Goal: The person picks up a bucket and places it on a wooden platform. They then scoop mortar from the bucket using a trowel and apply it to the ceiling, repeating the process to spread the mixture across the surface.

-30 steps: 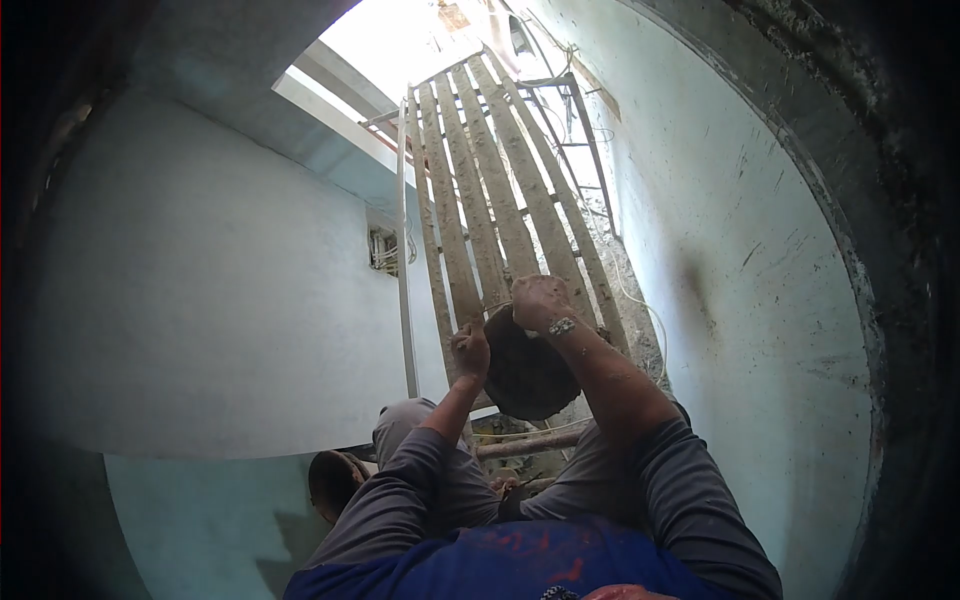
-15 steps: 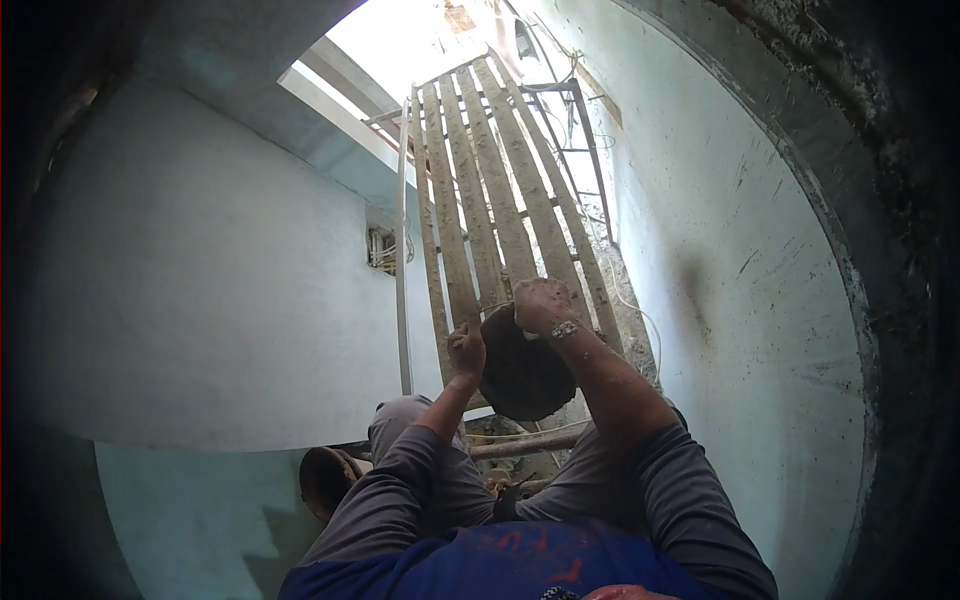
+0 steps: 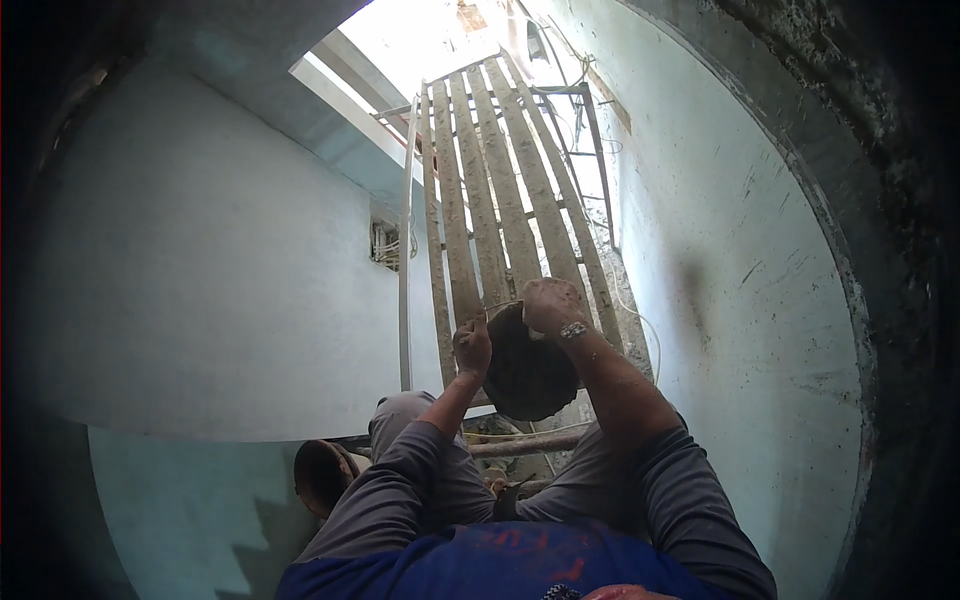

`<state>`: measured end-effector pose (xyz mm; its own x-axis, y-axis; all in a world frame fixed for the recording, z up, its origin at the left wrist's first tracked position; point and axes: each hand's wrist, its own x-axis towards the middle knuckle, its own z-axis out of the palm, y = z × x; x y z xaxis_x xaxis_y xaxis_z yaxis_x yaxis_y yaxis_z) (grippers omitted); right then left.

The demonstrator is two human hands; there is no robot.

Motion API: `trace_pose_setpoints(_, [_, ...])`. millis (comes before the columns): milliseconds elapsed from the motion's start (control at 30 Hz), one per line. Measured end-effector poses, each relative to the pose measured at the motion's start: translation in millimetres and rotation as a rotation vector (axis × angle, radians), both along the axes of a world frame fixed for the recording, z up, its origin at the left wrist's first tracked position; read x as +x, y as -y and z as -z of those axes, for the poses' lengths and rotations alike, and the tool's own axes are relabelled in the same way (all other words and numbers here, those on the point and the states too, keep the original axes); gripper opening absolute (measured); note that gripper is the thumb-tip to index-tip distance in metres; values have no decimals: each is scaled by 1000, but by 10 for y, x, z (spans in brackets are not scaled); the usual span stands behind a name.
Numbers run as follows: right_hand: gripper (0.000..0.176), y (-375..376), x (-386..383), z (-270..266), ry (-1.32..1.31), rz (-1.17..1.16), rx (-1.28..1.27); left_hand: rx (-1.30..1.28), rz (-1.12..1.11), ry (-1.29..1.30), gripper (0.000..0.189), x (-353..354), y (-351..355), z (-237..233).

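Note:
A dark, round bucket (image 3: 533, 375) hangs between my knees, in front of the near end of the slatted platform (image 3: 492, 195). My left hand (image 3: 472, 347) is closed at its left edge, where a thin handle-like strip runs along the top. On the upper right of the bucket, my right hand (image 3: 552, 307) is clenched over the rim, knuckles up. Grey dirt coats both hands, and a patterned band circles the right wrist. The palm sides and most fingertips are hidden.
Another bucket (image 3: 322, 477) stands low on my left. A metal post (image 3: 405, 270) rises left of the platform, and a horizontal pipe (image 3: 530, 445) crosses below my hands. Walls close in on both sides. Cables hang from a wall box (image 3: 385, 243) and along the right.
The whole view has shifted slightly. Both hands keep their hold on the bucket, with the left forefinger now a little more raised.

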<state>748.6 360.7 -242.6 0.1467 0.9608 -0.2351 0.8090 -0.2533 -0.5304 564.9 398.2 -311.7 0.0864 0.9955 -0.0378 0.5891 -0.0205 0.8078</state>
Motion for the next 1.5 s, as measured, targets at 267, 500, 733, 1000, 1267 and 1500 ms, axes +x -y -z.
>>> trace_pose_setpoints(267, [22,38,-29,-23,16,8,20,36,-1,26,58,-80,-58,161])
trace_pose_setpoints(500, [21,73,-26,-30,39,9,-15,-8,30,-66,43,-183,-162,302])
trace_pose_setpoints(733, [21,123,-24,-102,58,-23,-16,110,101,-89,35,-189,-138,271])
trace_pose_setpoints(1000, [22,99,-33,-44,64,-31,-37,6,-20,14,52,-160,-154,303])
trace_pose_setpoints(1267, [30,81,-41,-44,75,-32,-101,32,17,63,53,-100,-87,139])
trace_pose_setpoints(1500, [31,115,-16,-37,90,-29,-90,-16,16,56,50,-55,-72,47])
